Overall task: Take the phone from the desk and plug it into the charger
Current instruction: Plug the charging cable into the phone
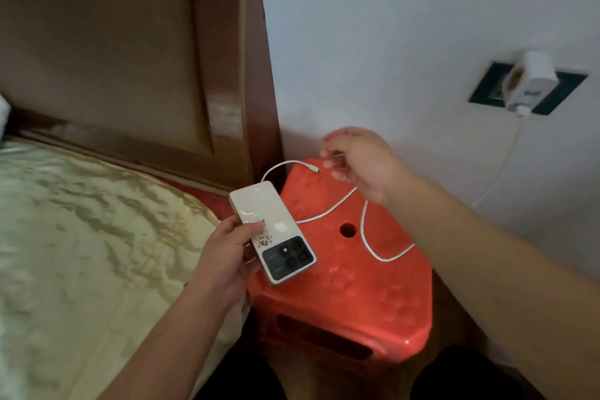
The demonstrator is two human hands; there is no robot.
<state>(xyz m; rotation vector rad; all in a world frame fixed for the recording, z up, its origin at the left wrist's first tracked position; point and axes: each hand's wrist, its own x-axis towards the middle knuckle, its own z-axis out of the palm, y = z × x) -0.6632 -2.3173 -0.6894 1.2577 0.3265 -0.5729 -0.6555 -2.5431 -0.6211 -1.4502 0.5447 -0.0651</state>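
Observation:
My left hand [227, 250] holds a white phone [271, 230] back side up over the left edge of a red plastic stool [354, 295], with its dark camera block nearest me. A white charging cable [368, 237] lies looped on the stool top, and its free plug [314, 168] points right at the far edge. My right hand [360, 162] hovers just right of that plug with its fingers apart and nothing clearly gripped. The cable runs up the wall to a white charger [529, 81] seated in a dark wall socket [487, 84].
A bed with a pale patterned cover [81, 237] fills the left side, backed by a brown padded headboard [130, 58]. The stool stands in the corner between the bed and the white wall [389, 26]. My dark-clothed knees [454, 377] show at the bottom.

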